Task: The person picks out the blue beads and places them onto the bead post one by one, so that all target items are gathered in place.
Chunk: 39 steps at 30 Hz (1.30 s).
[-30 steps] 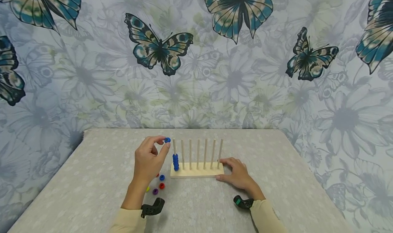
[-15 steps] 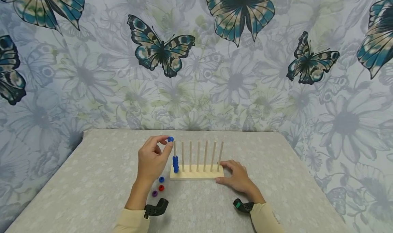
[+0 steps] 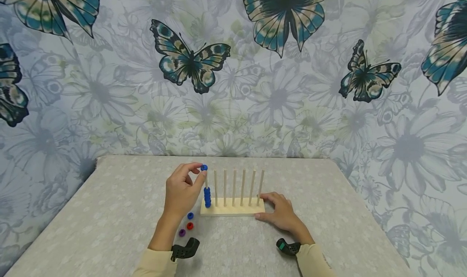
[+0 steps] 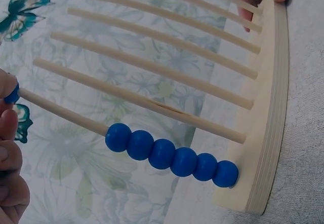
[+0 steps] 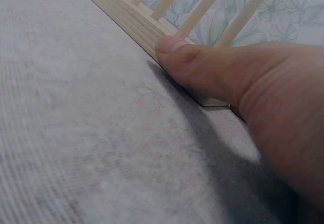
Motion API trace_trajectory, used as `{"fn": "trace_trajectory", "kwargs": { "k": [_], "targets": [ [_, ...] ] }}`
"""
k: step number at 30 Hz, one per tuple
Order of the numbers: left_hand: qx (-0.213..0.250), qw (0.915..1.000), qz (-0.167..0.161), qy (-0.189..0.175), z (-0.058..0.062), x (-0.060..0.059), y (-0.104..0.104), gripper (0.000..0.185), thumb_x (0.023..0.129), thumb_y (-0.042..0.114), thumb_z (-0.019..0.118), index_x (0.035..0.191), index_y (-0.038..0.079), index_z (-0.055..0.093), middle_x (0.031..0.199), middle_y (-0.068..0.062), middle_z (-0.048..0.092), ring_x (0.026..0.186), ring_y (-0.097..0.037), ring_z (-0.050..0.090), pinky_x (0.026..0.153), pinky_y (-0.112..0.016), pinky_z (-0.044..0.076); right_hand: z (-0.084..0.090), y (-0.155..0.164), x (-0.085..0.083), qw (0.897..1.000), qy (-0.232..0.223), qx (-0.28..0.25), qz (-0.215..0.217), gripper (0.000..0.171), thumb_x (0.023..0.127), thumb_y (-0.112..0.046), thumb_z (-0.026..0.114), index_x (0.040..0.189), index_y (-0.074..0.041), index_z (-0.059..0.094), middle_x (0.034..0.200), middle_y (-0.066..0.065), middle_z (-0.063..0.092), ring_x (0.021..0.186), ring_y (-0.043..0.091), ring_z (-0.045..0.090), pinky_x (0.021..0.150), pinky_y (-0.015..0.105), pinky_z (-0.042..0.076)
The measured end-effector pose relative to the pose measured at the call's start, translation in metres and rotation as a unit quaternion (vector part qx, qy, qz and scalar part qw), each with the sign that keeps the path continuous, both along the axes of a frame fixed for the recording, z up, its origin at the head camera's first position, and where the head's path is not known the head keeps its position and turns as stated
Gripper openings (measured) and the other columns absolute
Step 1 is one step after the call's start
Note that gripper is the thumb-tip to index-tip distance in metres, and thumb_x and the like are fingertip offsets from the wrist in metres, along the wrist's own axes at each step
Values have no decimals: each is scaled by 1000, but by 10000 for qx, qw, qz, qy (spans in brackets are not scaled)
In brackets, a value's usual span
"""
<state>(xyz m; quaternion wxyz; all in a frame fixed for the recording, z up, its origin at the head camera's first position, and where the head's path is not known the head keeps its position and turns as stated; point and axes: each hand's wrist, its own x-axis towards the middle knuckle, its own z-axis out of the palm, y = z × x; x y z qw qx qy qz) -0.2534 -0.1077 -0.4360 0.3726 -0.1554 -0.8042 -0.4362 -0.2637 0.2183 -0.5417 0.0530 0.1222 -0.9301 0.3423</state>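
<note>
My left hand [image 3: 182, 192] pinches a blue bead [image 3: 204, 168] between thumb and fingertips, at the top of the leftmost peg [image 4: 63, 111]. The left wrist view has that bead at the peg's tip, partly hidden by the fingers. Lower on the same peg sits a stack of several blue beads [image 4: 162, 154], down at the base. The wooden peg rack [image 3: 232, 208] stands upright, and its other pegs carry no beads. My right hand [image 3: 281, 213] grips the rack's right end, with the thumb [image 5: 202, 67] on the front edge and fingers behind.
Loose beads lie on the cloth left of the rack: a blue bead [image 3: 190, 215], a red bead [image 3: 190, 226] and a purple bead [image 3: 182, 232]. The cloth-covered table [image 3: 328, 196] ends at a butterfly-patterned wall [image 3: 277, 106].
My left hand has moved slightly right, bringing the blue bead from beside the leftmost peg to its tip. The right hand keeps its hold on the rack.
</note>
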Motion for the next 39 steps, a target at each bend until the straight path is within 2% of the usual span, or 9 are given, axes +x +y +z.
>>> {"fn": "trace_trajectory", "kwargs": {
  "k": [23, 39],
  "targets": [
    [-215, 9997, 140, 9, -1, -1, 2, 21, 90, 23, 75, 110, 15, 75, 91, 0, 68, 57, -6, 44, 50, -23, 41, 1, -1, -1, 10000, -56, 0, -5, 70, 73, -61, 82, 133, -32, 62, 126, -9, 63, 123, 20, 53, 100, 46, 34],
    [-191, 9995, 184, -188, -1, 0, 0, 20, 90, 25, 76, 108, 18, 76, 92, -1, 68, 56, -7, 44, 50, -24, 40, 0, -2, -2, 10000, -46, 20, -33, 70, 72, -60, 82, 133, -31, 62, 127, -8, 63, 124, 20, 53, 100, 46, 34]
  ]
}}
